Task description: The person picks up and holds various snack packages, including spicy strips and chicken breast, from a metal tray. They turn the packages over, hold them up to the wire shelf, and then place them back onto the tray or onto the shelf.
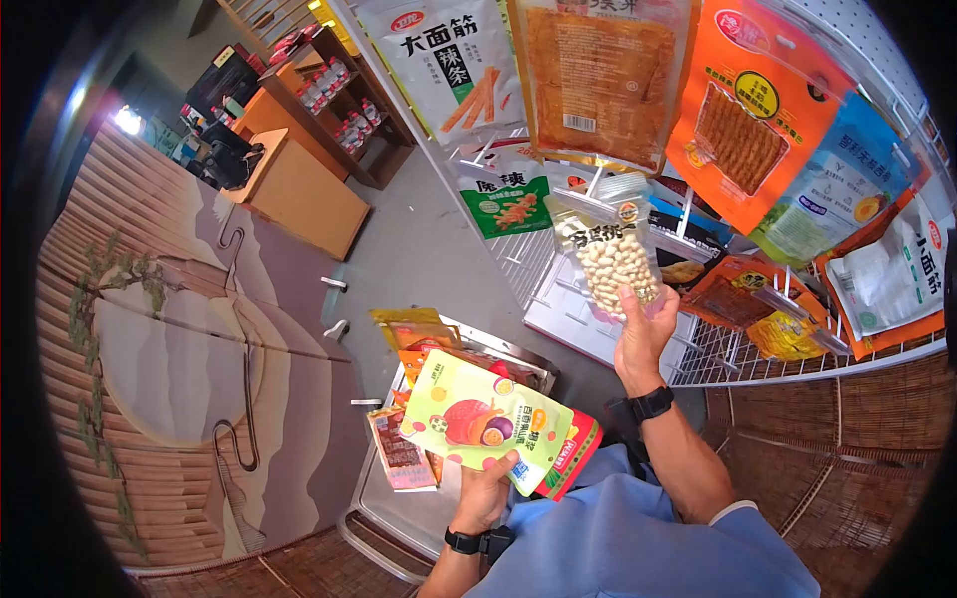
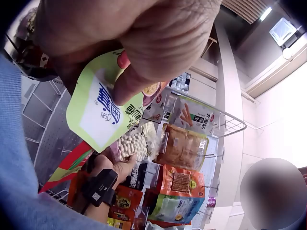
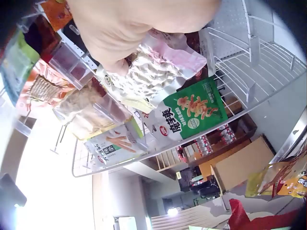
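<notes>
My left hand (image 1: pixel 482 495) pinches a light green pouch (image 1: pixel 446 384) with fruit pictures, thumb on its front. Behind that pouch a red packet (image 1: pixel 582 450) sticks out, largely hidden. My right hand (image 1: pixel 646 344) grips the lower end of a clear bag of pale nuts (image 1: pixel 610 261), thumb across its front. The nut bag is raised among the rack's hooks, below a brown packet (image 1: pixel 601 95); I cannot tell whether it hangs on one. Beside it hangs a green and white packet (image 3: pixel 199 110). In the right wrist view the fingers partly cover the nuts.
A wire display rack (image 1: pixel 718 374) with hooks and snack packets, including an orange one (image 1: pixel 763 100), stands at the right. Below my left hand is a metal cart (image 1: pixel 384 518) holding several packets. A decorated screen (image 1: pixel 179 349) stands left, a wooden counter (image 1: pixel 299 199) farther back.
</notes>
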`<act>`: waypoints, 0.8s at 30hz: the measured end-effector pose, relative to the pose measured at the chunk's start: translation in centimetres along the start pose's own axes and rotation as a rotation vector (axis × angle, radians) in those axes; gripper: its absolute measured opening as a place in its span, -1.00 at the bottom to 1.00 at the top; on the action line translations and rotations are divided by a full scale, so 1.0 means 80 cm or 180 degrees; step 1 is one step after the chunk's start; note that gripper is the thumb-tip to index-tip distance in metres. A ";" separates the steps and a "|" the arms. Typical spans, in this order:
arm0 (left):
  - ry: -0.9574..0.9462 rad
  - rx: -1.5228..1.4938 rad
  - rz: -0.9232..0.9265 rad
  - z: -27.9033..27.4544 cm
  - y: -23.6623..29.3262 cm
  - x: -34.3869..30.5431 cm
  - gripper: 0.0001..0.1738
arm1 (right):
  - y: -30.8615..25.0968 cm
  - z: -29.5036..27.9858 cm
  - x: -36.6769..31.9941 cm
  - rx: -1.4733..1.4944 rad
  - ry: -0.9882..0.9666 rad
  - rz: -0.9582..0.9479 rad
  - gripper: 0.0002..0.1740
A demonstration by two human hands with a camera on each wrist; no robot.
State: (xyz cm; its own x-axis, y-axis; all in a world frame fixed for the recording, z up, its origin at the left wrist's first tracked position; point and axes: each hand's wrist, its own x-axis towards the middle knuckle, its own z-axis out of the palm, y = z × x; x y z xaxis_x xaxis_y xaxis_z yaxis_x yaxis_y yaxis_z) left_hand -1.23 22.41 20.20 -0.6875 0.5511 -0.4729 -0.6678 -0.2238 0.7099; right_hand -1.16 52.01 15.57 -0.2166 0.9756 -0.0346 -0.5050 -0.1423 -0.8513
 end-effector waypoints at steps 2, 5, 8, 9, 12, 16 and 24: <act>0.0010 -0.0021 0.0016 -0.001 0.000 0.000 -0.32 | 0.003 0.002 0.000 0.0066 0.0123 -0.0094 -0.43; 0.0011 -0.0043 -0.0022 -0.003 -0.003 0.000 -0.32 | 0.002 0.005 -0.004 0.0062 0.0173 -0.0075 -0.43; 0.0000 -0.0044 -0.0113 -0.001 -0.001 0.001 -0.33 | 0.003 0.006 -0.008 -0.0009 0.0284 -0.0119 -0.43; -0.0009 -0.0039 -0.0165 -0.001 0.000 0.000 -0.33 | 0.004 0.007 -0.010 -0.0005 0.0269 -0.0106 -0.43; -0.0012 -0.0065 -0.0196 -0.003 -0.001 0.001 -0.33 | 0.003 0.008 -0.012 0.0020 0.0350 -0.0070 -0.43; -0.0018 -0.0072 -0.0200 -0.002 -0.003 0.003 -0.34 | 0.004 0.009 -0.010 -0.0053 0.0335 -0.0061 -0.44; -0.0146 -0.0009 -0.0160 0.004 0.002 0.005 -0.34 | 0.028 -0.001 0.010 -0.0514 0.0501 0.0028 -0.42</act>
State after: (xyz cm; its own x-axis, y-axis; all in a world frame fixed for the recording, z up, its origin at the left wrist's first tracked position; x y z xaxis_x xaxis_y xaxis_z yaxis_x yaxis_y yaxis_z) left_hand -1.53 22.91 20.29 -0.6392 0.5980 -0.4835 -0.7021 -0.1972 0.6843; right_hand -2.40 52.49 13.58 -0.0808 0.9903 -0.1130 -0.3605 -0.1347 -0.9230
